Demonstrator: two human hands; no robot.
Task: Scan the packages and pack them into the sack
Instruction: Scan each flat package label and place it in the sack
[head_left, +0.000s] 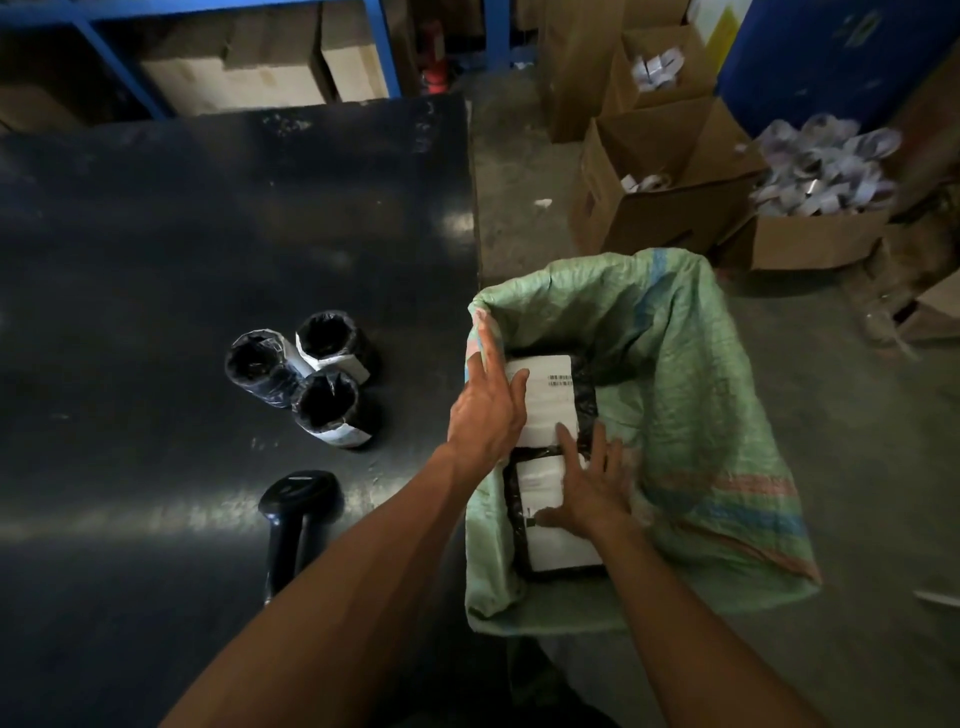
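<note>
Two hands work inside the green woven sack (691, 395) at 4 o'clock of the scene. The left hand (488, 410) lies flat with fingers spread on the far package (553, 402), its grip open, one finger running along the sack's rim. The right hand (592, 488) presses palm-down, also open, on the near package (545, 525); both parcels are black-wrapped with white labels and lie end to end in the sack.

At 9 o'clock of the sack, three upright black-wrapped packages (304, 376) cluster together, touching, on the dark glossy worktop (156, 260). A black handheld scanner (293, 514) lies at 7 o'clock of them. Beyond the worktop's far edge stands blue shelving (384, 47) with cardboard cartons. At 1 o'clock, open cardboard boxes (670, 187) holding white paper scraps sit on the grey concrete floor (519, 171).
</note>
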